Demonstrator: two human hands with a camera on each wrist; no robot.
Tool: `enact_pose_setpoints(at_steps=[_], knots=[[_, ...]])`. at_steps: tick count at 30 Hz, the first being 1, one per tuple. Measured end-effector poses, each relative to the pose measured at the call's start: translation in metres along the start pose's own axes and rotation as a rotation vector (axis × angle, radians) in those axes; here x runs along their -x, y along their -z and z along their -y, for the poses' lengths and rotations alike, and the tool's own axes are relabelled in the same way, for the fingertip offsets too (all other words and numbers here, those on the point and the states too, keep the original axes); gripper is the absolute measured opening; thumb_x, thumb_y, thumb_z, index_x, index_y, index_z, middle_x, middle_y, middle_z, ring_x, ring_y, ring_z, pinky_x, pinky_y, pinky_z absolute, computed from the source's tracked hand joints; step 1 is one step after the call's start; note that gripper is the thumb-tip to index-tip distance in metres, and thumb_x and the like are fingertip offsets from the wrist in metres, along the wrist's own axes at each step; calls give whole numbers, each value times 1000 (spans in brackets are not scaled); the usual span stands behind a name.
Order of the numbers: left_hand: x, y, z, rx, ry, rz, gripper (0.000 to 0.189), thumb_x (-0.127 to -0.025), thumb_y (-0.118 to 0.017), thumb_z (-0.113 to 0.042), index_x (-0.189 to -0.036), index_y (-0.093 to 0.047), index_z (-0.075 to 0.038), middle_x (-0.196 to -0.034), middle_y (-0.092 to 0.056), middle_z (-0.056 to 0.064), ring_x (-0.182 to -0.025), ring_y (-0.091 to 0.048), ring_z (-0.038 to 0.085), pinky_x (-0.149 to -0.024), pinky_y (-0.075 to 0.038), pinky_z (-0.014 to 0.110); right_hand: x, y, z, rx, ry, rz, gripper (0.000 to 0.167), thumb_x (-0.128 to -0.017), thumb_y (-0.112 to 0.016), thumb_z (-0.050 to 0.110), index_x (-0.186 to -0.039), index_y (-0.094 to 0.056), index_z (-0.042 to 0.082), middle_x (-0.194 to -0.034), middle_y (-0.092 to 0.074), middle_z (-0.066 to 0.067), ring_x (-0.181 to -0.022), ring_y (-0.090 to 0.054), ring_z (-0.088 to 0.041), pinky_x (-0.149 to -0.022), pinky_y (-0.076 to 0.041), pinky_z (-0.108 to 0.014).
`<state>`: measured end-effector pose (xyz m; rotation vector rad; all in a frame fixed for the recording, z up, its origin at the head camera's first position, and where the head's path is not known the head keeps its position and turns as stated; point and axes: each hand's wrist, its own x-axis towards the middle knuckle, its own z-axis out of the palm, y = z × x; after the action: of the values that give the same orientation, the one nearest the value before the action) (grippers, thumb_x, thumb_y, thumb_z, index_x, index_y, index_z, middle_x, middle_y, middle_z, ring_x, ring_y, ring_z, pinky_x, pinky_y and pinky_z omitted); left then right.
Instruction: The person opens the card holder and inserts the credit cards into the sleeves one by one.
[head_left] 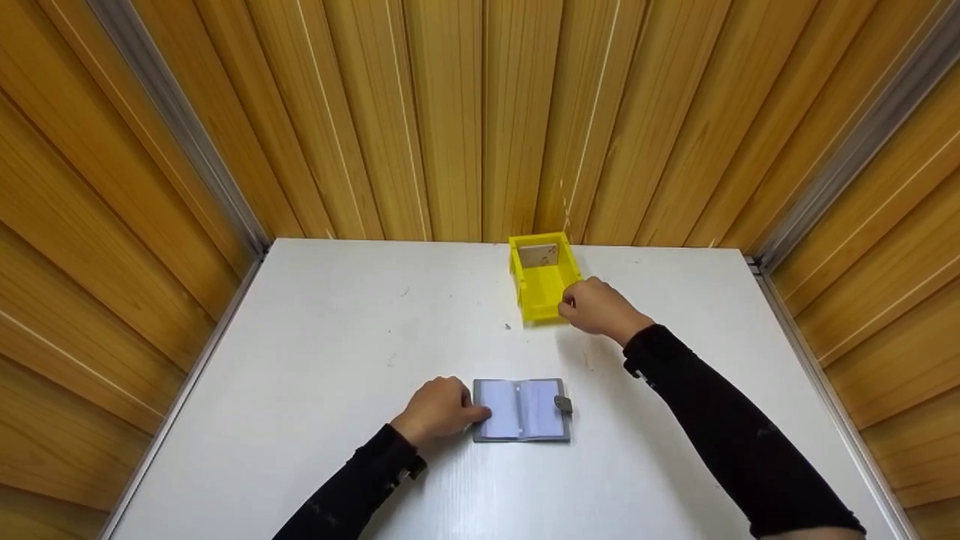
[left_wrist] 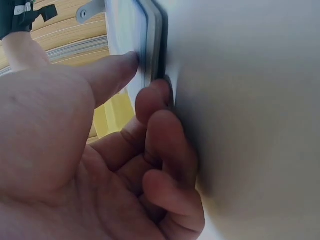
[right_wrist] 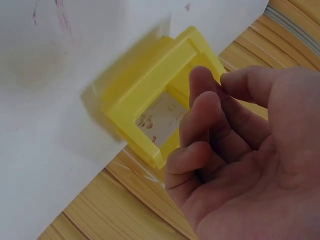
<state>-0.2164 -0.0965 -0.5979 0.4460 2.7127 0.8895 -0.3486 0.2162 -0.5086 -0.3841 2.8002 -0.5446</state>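
Observation:
A small card holder (head_left: 541, 409) lies spread on the white table, its grey cover under pale sleeves and a snap tab at its right side. My left hand (head_left: 441, 409) pinches the holder's left edge. In the left wrist view the thumb (left_wrist: 117, 70) presses on top while curled fingers (left_wrist: 167, 135) sit at the underside. Over the front right corner of a yellow bin (head_left: 525, 289) is my right hand (head_left: 598, 306). Its fingers (right_wrist: 192, 120) are loosely curled, with nothing showing between them and the thumb. A whitish card with brownish marks (head_left: 539, 255) leans inside the bin's far end.
The white table (head_left: 360, 300) ends at a wood-patterned back wall (head_left: 442, 120), with the bin close to it. Similar panels stand left and right, joined by grey metal corner strips (head_left: 187, 127). Small dark marks dot the tabletop.

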Motion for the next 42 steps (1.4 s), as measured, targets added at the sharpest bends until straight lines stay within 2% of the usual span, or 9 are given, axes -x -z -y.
enact_pose_setpoints(at_steps=[6,15,18,22,25,29,33,36,42], knots=[[2,0,0,17,12,12,46,-94,-83,-40,-58,-63,-20,-51,-45,-14,-53,-44,8,-52,-33,26,-20,13,1,63,23,-73,31,-106,-62,22,-114,-82,-1,-98,-77,-13,-82,-64,-24,-80,-57,-39],[4,2,-1,-2,13,10,47,-93,-83,-39,-57,-60,-20,-52,-42,-14,-54,-42,9,-53,-31,26,-55,20,-6,109,34,-211,24,-106,-64,15,-94,-79,1,-80,-67,-9,-67,-56,-20,-64,-47,-34],[5,3,-1,-3,13,5,45,-93,-83,-39,-58,-61,-19,-53,-44,-14,-55,-43,9,-53,-32,26,-67,19,-9,128,17,-243,23,-107,-66,16,-99,-80,-1,-82,-68,-11,-67,-57,-21,-65,-48,-33],[6,2,-2,5,16,7,45,-93,-83,-38,-59,-62,-19,-53,-45,-13,-55,-44,10,-53,-32,27,-80,16,-12,147,-16,-259,24,-108,-67,16,-112,-81,-3,-95,-78,-16,-74,-63,-23,-70,-56,-37],[9,1,-2,16,22,12,46,-93,-84,-38,-58,-61,-19,-53,-44,-12,-55,-43,10,-53,-32,27,-88,12,-16,174,-14,-284,22,-106,-67,12,-113,-80,-4,-103,-81,-19,-79,-69,-25,-74,-61,-42],[11,-1,-2,21,21,14,46,-93,-84,-39,-58,-60,-19,-54,-45,-12,-54,-43,9,-53,-32,27,-95,6,-21,222,-1,-323,18,-104,-69,8,-113,-79,-4,-101,-81,-20,-81,-73,-28,-74,-64,-45],[12,-3,-2,21,12,12,46,-93,-84,-40,-59,-61,-19,-54,-45,-13,-54,-43,9,-53,-32,26,-102,-1,-25,299,-5,-348,19,-105,-71,12,-114,-77,-5,-98,-78,-20,-84,-74,-30,-77,-65,-45],[14,-5,-2,23,3,8,47,-92,-84,-39,-58,-60,-19,-53,-45,-13,-54,-42,8,-53,-32,26,-109,-6,-25,374,1,-388,23,-104,-75,16,-113,-76,-5,-98,-77,-19,-89,-76,-32,-82,-66,-45],[17,-6,0,16,-13,-13,49,-91,-84,-39,-56,-57,-20,-52,-44,-15,-53,-42,7,-52,-31,25,-119,-10,-16,425,-28,-423,38,-100,-82,24,-123,-72,-5,-110,-76,-20,-106,-74,-36,-97,-63,-50]])
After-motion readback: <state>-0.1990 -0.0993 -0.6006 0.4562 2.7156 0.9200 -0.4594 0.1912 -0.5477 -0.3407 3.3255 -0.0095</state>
